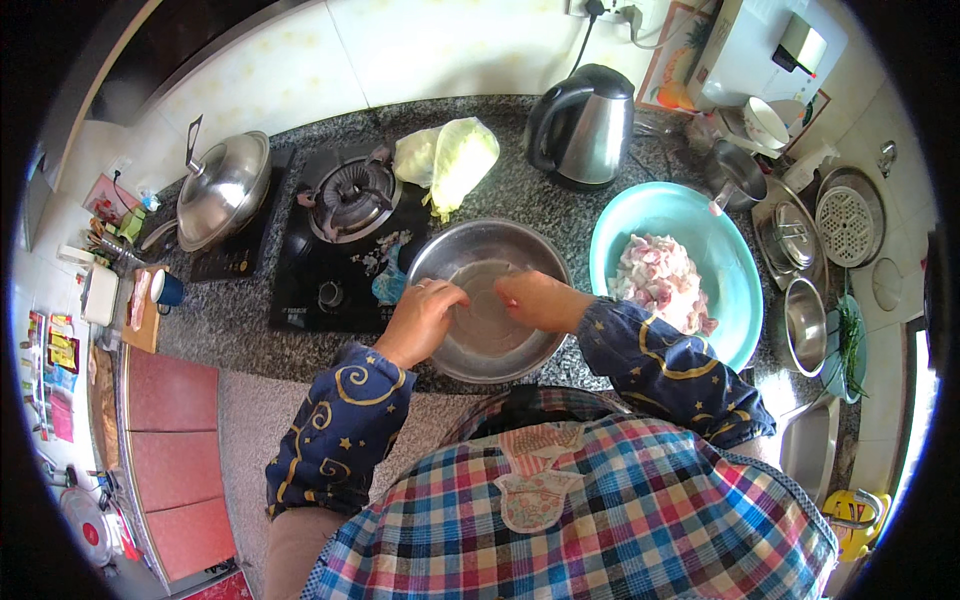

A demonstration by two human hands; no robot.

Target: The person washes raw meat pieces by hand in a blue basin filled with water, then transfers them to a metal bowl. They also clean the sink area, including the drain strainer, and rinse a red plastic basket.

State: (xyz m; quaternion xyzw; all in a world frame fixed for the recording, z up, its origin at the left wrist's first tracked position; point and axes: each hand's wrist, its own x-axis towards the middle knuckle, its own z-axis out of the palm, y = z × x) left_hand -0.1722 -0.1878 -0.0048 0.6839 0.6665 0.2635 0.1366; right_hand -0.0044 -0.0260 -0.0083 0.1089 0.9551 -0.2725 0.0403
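My left hand [426,313] is over the left rim of a stainless steel basin [544,259], its fingers bent inward. My right hand [541,300] hangs over the basin's right side, with the fingers curled. Whether anything small is pinched in either hand is hidden. Greyish, cloudy liquid seems to cover the basin's bottom. To the right stands a turquoise plastic basin [731,255] with a heap of cut raw meat [660,281]. Beyond the steel basin lie pieces of pale green cabbage [461,165] in thin plastic.
Left of the basin is a black glass gas hob [300,262] with a burner [356,195] and a crumpled blue plastic bag [390,277]. A lidded wok [225,191] stands farther left. An electric kettle [589,127] is behind. Steel bowls [805,326] and a sink [810,450] are at right.
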